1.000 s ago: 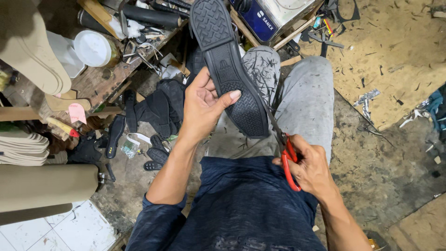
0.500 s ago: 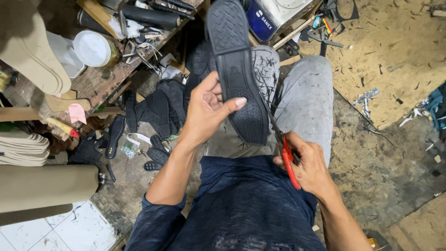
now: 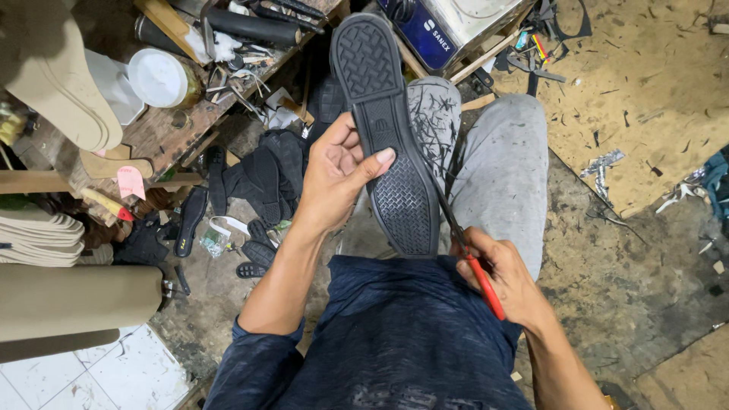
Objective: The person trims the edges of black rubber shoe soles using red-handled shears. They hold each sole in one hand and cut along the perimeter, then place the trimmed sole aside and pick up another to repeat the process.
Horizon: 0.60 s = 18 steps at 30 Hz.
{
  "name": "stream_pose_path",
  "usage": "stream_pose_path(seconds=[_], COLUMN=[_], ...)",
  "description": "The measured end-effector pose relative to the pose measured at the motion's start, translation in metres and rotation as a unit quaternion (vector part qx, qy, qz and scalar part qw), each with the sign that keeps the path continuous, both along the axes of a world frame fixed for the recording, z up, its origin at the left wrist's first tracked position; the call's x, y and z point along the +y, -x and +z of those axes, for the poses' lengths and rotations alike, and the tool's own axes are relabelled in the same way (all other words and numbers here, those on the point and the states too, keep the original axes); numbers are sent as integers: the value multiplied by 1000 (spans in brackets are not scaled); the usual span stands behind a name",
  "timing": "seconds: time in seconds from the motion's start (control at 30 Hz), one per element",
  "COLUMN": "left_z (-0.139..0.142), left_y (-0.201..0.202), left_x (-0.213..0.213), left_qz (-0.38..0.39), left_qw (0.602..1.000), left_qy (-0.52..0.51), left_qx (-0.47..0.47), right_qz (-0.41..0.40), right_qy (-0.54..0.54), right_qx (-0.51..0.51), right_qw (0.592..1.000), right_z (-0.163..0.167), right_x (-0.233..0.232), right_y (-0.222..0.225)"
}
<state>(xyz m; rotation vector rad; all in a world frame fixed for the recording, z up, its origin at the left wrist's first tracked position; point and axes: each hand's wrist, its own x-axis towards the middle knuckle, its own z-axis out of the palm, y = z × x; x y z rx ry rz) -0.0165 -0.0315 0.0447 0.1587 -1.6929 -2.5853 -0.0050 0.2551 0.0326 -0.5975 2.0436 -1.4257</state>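
Observation:
My left hand grips a black rubber shoe sole by its middle, thumb across the patterned tread, and holds it upright above my lap with the toe pointing away. My right hand holds red-handled scissors at the sole's right edge near the heel, the dark blades running up along that edge. My grey-trousered knees lie under the sole.
A cluttered wooden bench with a white lidded tub and tools stands at upper left. Black shoe parts lie on the floor. Stacked beige insoles and a beige roll sit at left. A blue metal box stands ahead.
The sole has turned in my left hand, its toe swinging from the left to point straight away. My right hand with the scissors has stayed at the sole's right edge.

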Motion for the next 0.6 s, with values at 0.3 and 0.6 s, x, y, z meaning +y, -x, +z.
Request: stream_pose_path(seconds=[0.3, 0.6], left_z=[-3, -15], left_y=[-8, -11], left_x=[16, 15], left_qz=[-33, -17], left_qw=[997, 996], left_qy=[-73, -85], left_qx=[-18, -37], right_qz=[-38, -79], right_qy=[-41, -68], right_qx=[-73, -55], right_qw=[996, 993], right_z=[-3, -6], right_x=[-5, -7], right_y=[1, -4])
